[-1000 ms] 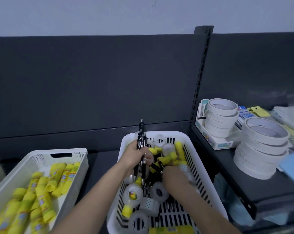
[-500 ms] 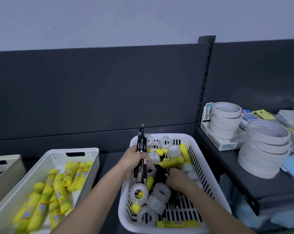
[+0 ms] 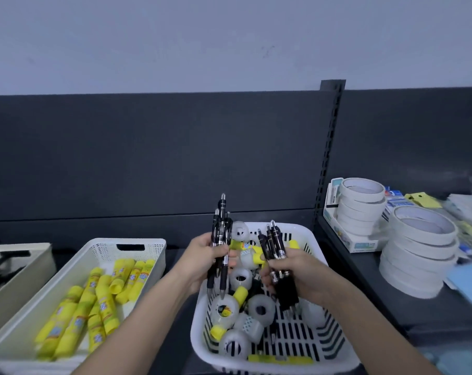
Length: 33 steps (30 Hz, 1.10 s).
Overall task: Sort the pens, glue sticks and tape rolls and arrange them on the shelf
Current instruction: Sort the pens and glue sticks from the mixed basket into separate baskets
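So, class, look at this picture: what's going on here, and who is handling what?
A person is sorting stationery with bare hands. The left hand grips a bundle of black pens upright, and the right hand holds a second bunch of pens, both over the white slotted basket. Mixed in that basket lie clear tape rolls and loose glue sticks. More sorted glue sticks lie in the cream tray on the left.
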Available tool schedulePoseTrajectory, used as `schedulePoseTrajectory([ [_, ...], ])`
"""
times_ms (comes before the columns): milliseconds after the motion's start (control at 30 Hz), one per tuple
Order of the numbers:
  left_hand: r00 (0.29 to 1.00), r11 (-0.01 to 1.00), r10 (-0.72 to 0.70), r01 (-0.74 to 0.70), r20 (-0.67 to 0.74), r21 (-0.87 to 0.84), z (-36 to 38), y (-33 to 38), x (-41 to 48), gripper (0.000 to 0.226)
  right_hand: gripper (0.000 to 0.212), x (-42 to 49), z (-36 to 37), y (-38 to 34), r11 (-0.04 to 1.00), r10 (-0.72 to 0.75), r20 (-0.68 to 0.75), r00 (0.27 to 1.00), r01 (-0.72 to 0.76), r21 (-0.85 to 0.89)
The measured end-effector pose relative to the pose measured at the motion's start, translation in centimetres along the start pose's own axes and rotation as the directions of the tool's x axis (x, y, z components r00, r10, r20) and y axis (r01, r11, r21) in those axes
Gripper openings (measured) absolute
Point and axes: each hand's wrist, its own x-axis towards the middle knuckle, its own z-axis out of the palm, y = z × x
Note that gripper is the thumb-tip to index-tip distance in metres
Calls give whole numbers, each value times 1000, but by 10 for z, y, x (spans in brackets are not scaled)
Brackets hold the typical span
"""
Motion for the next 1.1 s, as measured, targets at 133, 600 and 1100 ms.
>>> schedulePoseTrajectory([
  [133, 997, 999, 42, -44, -60, -28, -27, 13, -18, 16, 9, 4, 28, -10, 1000, -17, -3, 1000, 17, 21],
  [600, 885, 992, 113, -76, -451, 100, -290, 34, -97, 20, 9, 94, 261, -2, 996, 66, 193, 979, -78, 53],
  [1100, 867, 835, -40, 302, -496, 461, -491, 8, -100, 17, 32, 187, 498, 51, 972, 160, 81, 984, -143, -184],
])
